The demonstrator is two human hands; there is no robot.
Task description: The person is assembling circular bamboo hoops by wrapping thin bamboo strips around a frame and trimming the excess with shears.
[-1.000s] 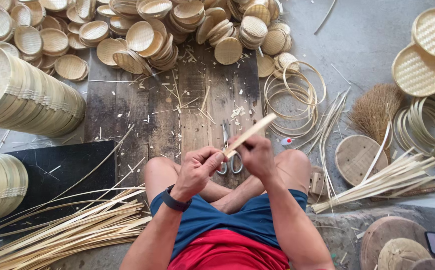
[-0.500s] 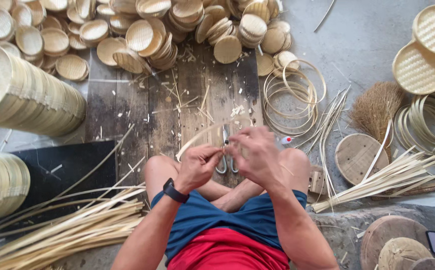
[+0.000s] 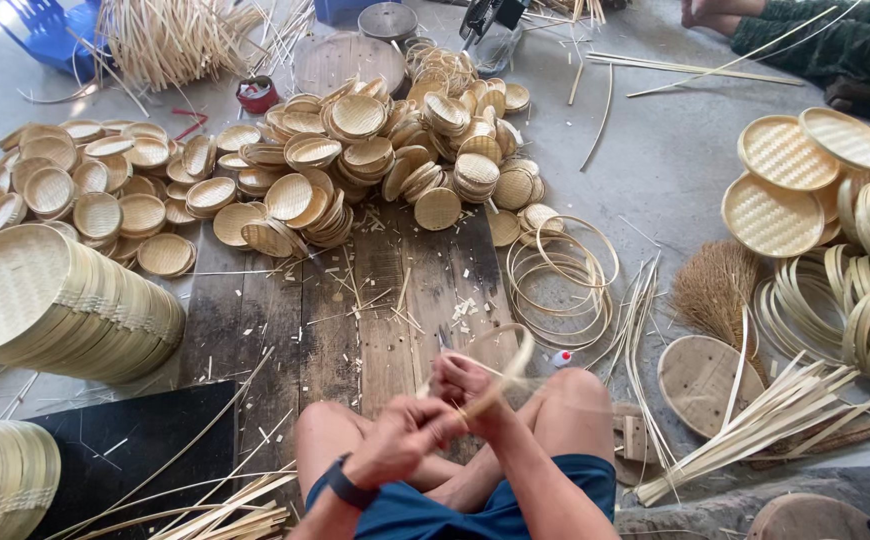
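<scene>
Left hand (image 3: 405, 440) and right hand (image 3: 467, 388), fingers closed, pinch a bamboo strip (image 3: 500, 372) looping above the fingertips.

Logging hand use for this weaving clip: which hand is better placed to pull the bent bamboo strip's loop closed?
Likely the right hand: it sits higher, right under the curved bamboo strip arching over it. The left hand, watch on its wrist, sits lower, seemingly pinching the strip's ends.
</scene>
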